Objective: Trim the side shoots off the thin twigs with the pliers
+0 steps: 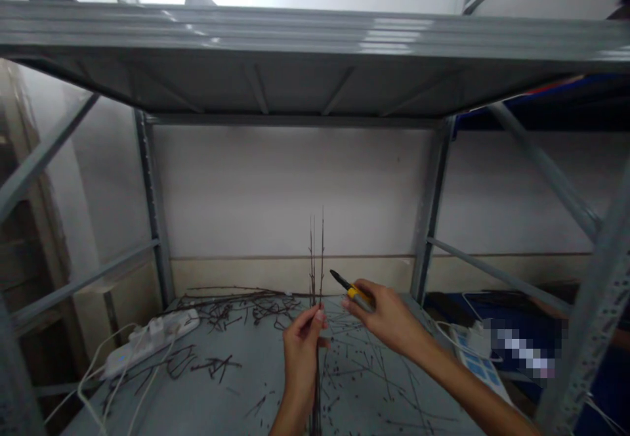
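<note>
My left hand [303, 344] is closed around several thin dark twigs [314, 272]. They stand upright, with their tips above my fingers and their lower stems running down past my wrist. To the right, my right hand [377, 308] grips what look like small pruning shears [350, 287] with yellow handles and a dark pointed tip. That tip points up and left, close to the twigs but apart from them. My palm and fingers hide part of the handles.
Cut bits of twig [364, 357] are scattered over the grey shelf surface [236, 396]. Longer branches [236, 298] lie along the back. A white power strip [152, 341] with cables sits at the left. Overhead, a metal shelf [295, 32] spans the view; steel posts [152, 206] stand at the sides.
</note>
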A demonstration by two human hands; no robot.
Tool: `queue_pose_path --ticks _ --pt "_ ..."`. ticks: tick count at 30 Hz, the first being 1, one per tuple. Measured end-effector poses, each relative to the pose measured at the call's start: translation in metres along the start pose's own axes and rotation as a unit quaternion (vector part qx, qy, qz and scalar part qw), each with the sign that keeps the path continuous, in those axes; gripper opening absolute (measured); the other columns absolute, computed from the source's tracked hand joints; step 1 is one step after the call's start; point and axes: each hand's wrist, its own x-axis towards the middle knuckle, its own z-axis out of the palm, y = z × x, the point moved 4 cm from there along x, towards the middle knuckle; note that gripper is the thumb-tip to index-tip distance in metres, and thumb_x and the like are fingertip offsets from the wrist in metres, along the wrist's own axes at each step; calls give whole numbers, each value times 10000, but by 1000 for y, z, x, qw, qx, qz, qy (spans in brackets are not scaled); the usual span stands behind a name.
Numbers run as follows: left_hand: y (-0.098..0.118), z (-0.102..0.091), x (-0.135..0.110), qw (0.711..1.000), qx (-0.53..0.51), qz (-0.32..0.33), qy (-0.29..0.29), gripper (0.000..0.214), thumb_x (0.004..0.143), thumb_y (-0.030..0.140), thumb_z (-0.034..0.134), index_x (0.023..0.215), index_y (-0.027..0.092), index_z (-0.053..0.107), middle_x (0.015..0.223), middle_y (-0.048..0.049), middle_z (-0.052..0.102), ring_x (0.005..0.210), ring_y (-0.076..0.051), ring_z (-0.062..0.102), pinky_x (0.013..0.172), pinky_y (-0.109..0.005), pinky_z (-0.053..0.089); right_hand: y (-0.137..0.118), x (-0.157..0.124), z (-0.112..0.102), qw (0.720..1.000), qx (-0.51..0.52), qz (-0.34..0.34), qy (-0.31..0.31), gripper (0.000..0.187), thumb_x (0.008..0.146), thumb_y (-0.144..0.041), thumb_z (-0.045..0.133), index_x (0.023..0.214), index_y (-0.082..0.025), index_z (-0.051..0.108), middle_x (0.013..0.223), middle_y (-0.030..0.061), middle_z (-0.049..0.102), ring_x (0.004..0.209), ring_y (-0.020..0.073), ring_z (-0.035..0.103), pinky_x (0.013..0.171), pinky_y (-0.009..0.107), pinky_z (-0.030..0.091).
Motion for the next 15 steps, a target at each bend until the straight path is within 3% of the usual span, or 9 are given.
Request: queue_pose_path --ticks 3,5,8,11,15 --pt "0 6 -3 998 -35 -29 -50 447 758 484 804 1050 145 797 998 -156 757 924 -275 690 639 -310 589 8 12 16 979 203 16 9 244 837 -417 655 945 -199 665 994 71 739 913 237 683 797 328 490" --pt "2 9 -6 993 -49 -45 -97 455 775 469 798 1101 152 786 1097 -180 755 999 -311 700 752 -381 608 9 20 27 959 280 28 23 263 791 -406 700 935 -191 656 988 74 733 906 236 679 790 326 504" --pt "12 9 -11 984 -56 -49 -159 514 805 409 791 1263 189 712 1251 -188 711 1108 -351 687 879 -454 588 6 27 36 945 322 31 54 257 756 -402 732 854 -189 626 829 38 699 778 209 654 699 309 499" --pt "22 1 -15 978 -68 -48 -193 702 813 344 799 1456 255 530 1336 -182 665 1194 -365 652 930 -480 570 2 28 42 937 344 40 55 287 756 -423 728 868 -187 610 788 30 684 658 179 613 577 285 459" --pt "25 -16 -14 981 -73 -35 -174 839 793 295 823 1511 304 390 1297 -170 689 1222 -350 638 938 -486 568 5 26 48 933 350 51 62 328 753 -454 723 900 -186 605 793 40 682 625 176 603 507 270 427"
